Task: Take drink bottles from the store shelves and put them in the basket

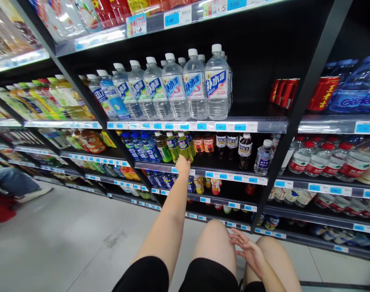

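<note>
My left hand point(183, 165) reaches out to a middle-low shelf, its fingers closed around the lower part of a bottle of yellow-green drink point(183, 145) with a white cap. A matching bottle point(172, 145) stands just left of it, followed by a darker bottle with a green label point(162, 147). On the other side are small orange-labelled drinks point(203, 143). Down by my knees, my right hand point(248, 250) has its fingers spread and holds nothing; its fingertips are at the inner side of one knee.
Large clear bottles with white caps point(195, 89) line the shelf above. Blue-capped bottles point(148, 147) stand left of my reach, dark bottles point(245, 148) to the right. A black upright post point(297, 101) divides the shelving. Another person's leg point(17, 182) shows at far left above the grey floor point(90, 227).
</note>
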`<state>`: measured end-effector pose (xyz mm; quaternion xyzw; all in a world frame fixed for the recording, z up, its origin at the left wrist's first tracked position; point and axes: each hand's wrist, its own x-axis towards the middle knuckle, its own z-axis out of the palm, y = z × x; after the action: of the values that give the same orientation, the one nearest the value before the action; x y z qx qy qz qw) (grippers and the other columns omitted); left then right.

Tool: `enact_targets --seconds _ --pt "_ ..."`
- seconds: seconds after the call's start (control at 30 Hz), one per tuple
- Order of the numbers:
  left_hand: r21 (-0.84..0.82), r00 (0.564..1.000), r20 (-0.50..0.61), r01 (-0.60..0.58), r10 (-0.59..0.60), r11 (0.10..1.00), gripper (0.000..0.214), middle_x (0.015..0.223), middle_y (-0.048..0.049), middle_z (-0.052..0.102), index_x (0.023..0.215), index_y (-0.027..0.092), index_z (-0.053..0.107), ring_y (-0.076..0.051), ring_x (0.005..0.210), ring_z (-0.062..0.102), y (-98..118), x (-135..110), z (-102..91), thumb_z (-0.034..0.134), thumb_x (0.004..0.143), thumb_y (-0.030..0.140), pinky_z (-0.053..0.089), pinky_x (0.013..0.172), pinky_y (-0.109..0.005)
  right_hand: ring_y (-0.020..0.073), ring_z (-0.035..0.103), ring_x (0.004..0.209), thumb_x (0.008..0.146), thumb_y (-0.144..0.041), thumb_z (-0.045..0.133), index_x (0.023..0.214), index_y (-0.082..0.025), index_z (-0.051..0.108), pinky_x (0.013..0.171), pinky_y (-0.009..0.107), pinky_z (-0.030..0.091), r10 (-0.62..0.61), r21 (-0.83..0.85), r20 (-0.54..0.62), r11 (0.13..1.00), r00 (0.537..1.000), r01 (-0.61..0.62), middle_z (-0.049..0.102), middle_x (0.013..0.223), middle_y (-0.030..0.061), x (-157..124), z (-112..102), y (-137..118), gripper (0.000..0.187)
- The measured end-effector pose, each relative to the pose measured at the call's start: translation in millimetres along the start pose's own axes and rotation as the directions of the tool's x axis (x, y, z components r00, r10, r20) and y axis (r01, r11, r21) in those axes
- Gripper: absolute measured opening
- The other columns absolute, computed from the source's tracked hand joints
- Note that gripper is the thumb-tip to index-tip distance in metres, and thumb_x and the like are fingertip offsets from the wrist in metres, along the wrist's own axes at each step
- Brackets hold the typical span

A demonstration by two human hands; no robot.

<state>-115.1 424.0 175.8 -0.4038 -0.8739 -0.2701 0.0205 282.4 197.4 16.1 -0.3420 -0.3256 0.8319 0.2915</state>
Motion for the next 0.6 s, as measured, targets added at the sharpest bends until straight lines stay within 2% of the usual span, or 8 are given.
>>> enact_targets --seconds 0.23,0.37,0.43,0.5,0.53,0.57,0.6 --pt "-0.008 1.0 0.012 -0.003 0.003 1.0 0.069 0.118 -0.0274 0.063 0.141 0.001 0.039 -0.038 0.111 0.065 -0.8 0.4 1.0 0.062 0.092 0.044 0.051 0.093 -0.045 0.0283 0.05 0.114 0.065 -0.037 0.059 0.129 -0.029 0.067 0.082 0.034 0.039 -0.047 -0.006 -0.058 0.999 0.997 0.047 0.064 0.126 0.0072 2.6 -1.3 4.1 0.065" --pt "-0.032 0.999 0.033 0.004 -0.003 0.999 0.07 0.114 -0.0278 0.064 0.139 0.0 0.04 -0.039 0.11 0.065 2.2 0.7 -10.3 0.066 0.088 0.04 0.052 0.091 -0.046 0.0268 0.052 0.111 0.065 -0.036 0.058 0.129 -0.028 0.066 0.08 0.032 0.039 -0.041 0.004 -0.061 0.999 0.997 0.041 0.064 0.125 0.0068 4.9 -2.5 7.0 0.065" --pt "-0.052 0.999 0.037 -0.005 0.007 0.999 0.066 0.115 -0.0272 0.065 0.138 0.001 0.042 -0.039 0.112 0.064 4.0 -7.1 -19.2 0.066 0.088 0.036 0.052 0.093 -0.046 0.0265 0.052 0.11 0.065 -0.036 0.059 0.129 -0.028 0.066 0.078 0.031 0.039 -0.039 0.008 -0.065 0.999 0.997 0.04 0.064 0.125 0.007 6.1 -3.6 7.6 0.065" --pt "-0.074 0.999 0.009 -0.039 0.04 0.996 0.06 0.127 -0.026 0.061 0.141 0.004 0.041 -0.034 0.124 0.059 2.9 -30.8 -26.8 0.06 0.092 0.033 0.049 0.101 -0.043 0.0265 0.052 0.109 0.065 -0.037 0.06 0.13 -0.027 0.065 0.076 0.03 0.038 -0.04 0.013 -0.06 0.999 0.997 0.041 0.065 0.124 0.0073 7.2 -5.2 7.9 0.066" --pt "-0.1 0.997 -0.011 -0.081 0.08 0.992 0.058 0.135 -0.0243 0.057 0.144 0.007 0.038 -0.03 0.132 0.053 -0.4 -51.0 -28.8 0.054 0.095 0.032 0.046 0.107 -0.04 0.0264 0.052 0.109 0.065 -0.037 0.061 0.13 -0.027 0.065 0.076 0.03 0.038 -0.043 0.016 -0.054 0.999 0.998 0.044 0.065 0.124 0.0074 7.7 -6.3 8.1 0.066" --pt "-0.123 0.991 -0.029 -0.134 0.131 0.983 0.056 0.144 -0.0205 0.051 0.147 0.01 0.035 -0.024 0.139 0.046 -6.4 -77.2 -29.0 0.048 0.097 0.032 0.041 0.113 -0.035 0.0263 0.052 0.109 0.065 -0.037 0.061 0.13 -0.027 0.065 0.076 0.03 0.038 -0.05 0.02 -0.049 0.999 0.998 0.051 0.065 0.124 0.0075 8.1 -7.3 8.4 0.066" --pt "-0.203 0.969 -0.034 -0.247 0.246 0.948 0.056 0.146 -0.0187 0.05 0.148 0.012 0.035 -0.022 0.142 0.042 -16.0 -109.3 -26.9 0.045 0.097 0.033 0.037 0.116 -0.034 0.0261 0.052 0.108 0.065 -0.037 0.061 0.13 -0.027 0.065 0.077 0.03 0.038 -0.057 0.024 -0.044 0.998 0.997 0.058 0.065 0.125 0.0074 8.5 -8.2 8.9 0.066"
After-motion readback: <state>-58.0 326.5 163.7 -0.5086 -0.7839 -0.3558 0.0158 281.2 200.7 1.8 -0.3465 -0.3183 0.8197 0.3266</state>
